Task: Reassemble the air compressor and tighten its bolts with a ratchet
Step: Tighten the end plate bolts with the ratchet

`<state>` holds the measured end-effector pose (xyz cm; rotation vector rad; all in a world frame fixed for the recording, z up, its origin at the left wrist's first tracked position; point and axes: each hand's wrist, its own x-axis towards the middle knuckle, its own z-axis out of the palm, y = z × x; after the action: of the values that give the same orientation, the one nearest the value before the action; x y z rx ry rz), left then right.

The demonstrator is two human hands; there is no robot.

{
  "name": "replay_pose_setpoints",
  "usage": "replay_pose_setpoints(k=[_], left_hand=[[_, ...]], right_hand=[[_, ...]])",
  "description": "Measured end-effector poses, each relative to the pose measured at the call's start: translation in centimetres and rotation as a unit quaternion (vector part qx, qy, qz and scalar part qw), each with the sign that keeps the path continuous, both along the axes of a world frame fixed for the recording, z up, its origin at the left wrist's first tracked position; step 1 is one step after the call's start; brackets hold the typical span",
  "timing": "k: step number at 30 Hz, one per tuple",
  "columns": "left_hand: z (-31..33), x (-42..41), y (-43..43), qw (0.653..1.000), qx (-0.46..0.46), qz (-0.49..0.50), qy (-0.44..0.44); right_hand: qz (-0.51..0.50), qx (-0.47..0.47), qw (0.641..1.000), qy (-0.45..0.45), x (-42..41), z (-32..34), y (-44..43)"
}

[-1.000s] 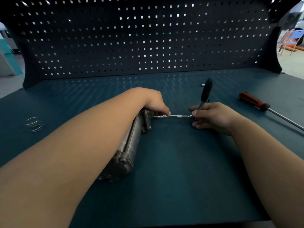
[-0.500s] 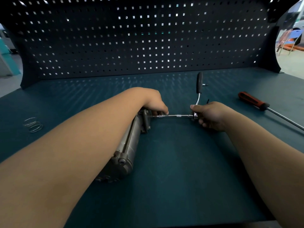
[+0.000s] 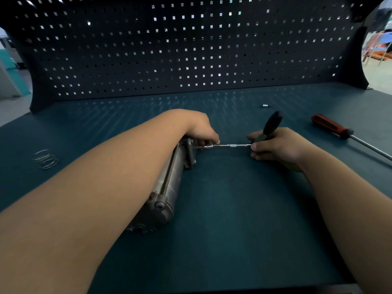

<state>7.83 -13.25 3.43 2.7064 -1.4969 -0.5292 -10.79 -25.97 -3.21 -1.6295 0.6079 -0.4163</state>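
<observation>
The grey metal air compressor (image 3: 167, 187) lies on its side on the blue-green bench, partly hidden under my left forearm. My left hand (image 3: 201, 130) grips its far end plate, fingers curled over the top by the socket. A chrome extension bar (image 3: 230, 145) runs from that end plate rightwards to the ratchet (image 3: 271, 125), whose black handle tilts up and to the right. My right hand (image 3: 275, 146) holds the ratchet at its head, fingers wrapped around it.
A red-and-black screwdriver (image 3: 331, 126) lies at the right, its shaft pointing to the right edge. A small bolt (image 3: 265, 105) rests behind the ratchet. A wire spring (image 3: 45, 159) sits at the left. A dark pegboard (image 3: 191, 45) walls off the back.
The ratchet handle stood upright half a second ago and has swung back down to the right, as it was a second ago. My left hand has stayed on the compressor.
</observation>
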Motion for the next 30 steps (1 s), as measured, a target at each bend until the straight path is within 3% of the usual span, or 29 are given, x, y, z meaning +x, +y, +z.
replay_pose_setpoints(k=[3,8,23,30], left_hand=[[0.0,0.0,0.0,1.000,0.000,-0.002,0.002],[0.1,-0.1,0.0,1.000,0.003,-0.001,0.005],[0.0,0.1,0.2,1.000,0.006,0.002,-0.004],[-0.1,0.2,0.3,0.999,0.009,-0.020,-0.033]], right_hand=[[-0.025,-0.059,0.997,0.037,0.2,-0.2,-0.2],[-0.017,-0.074,0.994,0.075,0.5,0.0,-0.8],[-0.020,-0.049,0.995,0.086,1.2,0.4,-0.6],[-0.048,-0.092,0.991,0.084,1.3,0.1,-0.1]])
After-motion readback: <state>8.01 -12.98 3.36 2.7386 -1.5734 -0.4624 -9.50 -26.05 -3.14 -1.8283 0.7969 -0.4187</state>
